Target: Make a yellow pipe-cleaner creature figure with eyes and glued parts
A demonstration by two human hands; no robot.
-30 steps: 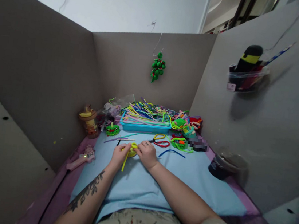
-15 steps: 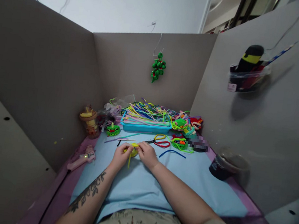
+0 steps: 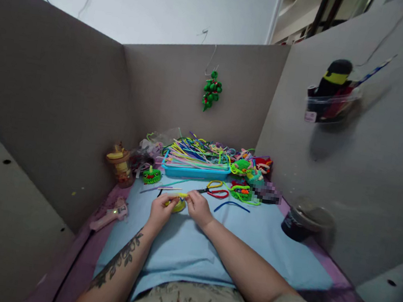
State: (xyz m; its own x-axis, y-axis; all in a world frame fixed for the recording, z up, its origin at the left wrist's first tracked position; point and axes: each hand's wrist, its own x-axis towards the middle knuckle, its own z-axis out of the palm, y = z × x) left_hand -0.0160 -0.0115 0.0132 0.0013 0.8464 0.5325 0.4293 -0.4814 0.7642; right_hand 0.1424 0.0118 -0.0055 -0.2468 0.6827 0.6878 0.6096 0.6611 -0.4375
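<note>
Between my two hands is a yellow pipe cleaner (image 3: pixel 182 195), bent and partly hidden by the fingers. My left hand (image 3: pixel 161 208) is closed in a pinch on its left side. My right hand (image 3: pixel 199 207) pinches the other end, fingertips close to those of the left. Just below the fingers a round yellow piece (image 3: pixel 179 207) shows; whether it is joined to the pipe cleaner I cannot tell. Scissors (image 3: pixel 214 191) with one yellow and one red handle lie just beyond my right hand. A blue pipe cleaner (image 3: pixel 232 204) rests to the right of it.
A blue tray (image 3: pixel 195 173) heaped with pipe cleaners stands at the back. Left of it are a green figure (image 3: pixel 152 175) and a drink cup (image 3: pixel 121 165). A pink glue gun (image 3: pixel 110 216) lies at the left edge, a dark tub (image 3: pixel 300 221) at the right. Grey panels surround the table.
The yellow strand's tail that hung down between my hands no longer shows there. My left hand has shifted slightly left and its grip has changed. The view has moved slightly.
</note>
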